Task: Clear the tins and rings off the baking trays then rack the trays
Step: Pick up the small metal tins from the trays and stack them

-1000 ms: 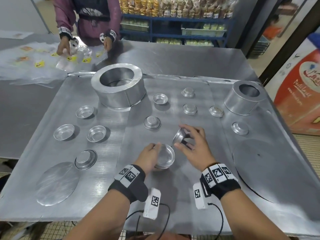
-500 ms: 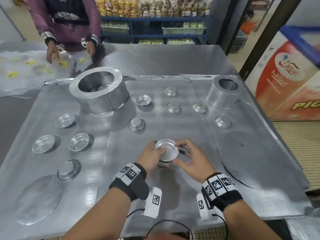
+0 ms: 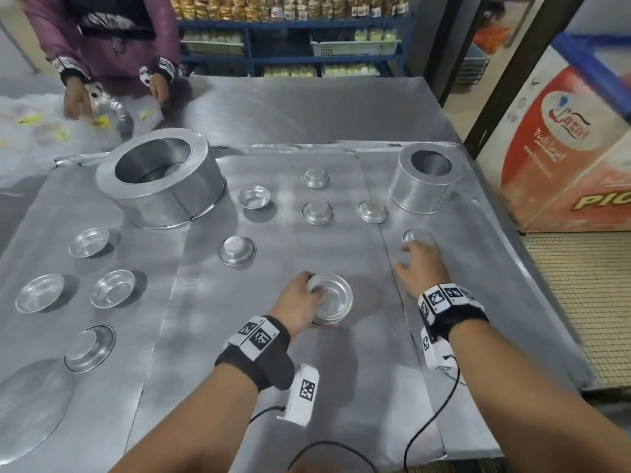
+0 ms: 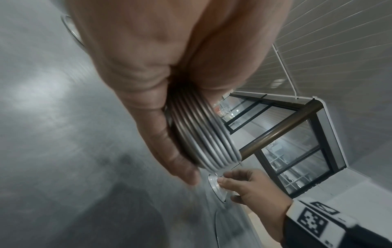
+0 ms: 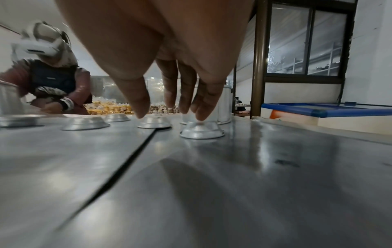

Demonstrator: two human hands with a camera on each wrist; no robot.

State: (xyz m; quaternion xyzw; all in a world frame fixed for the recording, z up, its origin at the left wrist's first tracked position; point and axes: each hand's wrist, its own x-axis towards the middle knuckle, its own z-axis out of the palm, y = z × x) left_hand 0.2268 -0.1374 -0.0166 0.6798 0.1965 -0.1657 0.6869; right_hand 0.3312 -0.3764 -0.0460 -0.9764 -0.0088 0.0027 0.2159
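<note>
Two hands work: left hand (image 3: pixel 300 300) grips a tin stack (image 3: pixel 330 298); right hand (image 3: pixel 421 264), fingers spread, touches an upturned tin (image 5: pixel 201 131) at two o'clock.

On the middle tray (image 3: pixel 273 370), the near stretch in front of the stack of tins (image 3: pixel 330 303) lies bare, wide enough for a hand to pass. Farther back, upturned small tins (image 3: pixel 236 250) stand scattered with gaps between them. The large ring (image 3: pixel 160 180) blocks the far left corner, and the smaller ring (image 3: pixel 425 179) the far right. On the left tray (image 3: pixel 51 336), four small tins (image 3: pixel 112 289) sit well apart. The right hand (image 3: pixel 418 268) is at an upturned tin (image 5: pixel 201 131) just this side of the smaller ring; bare tray lies to its near right.
</note>
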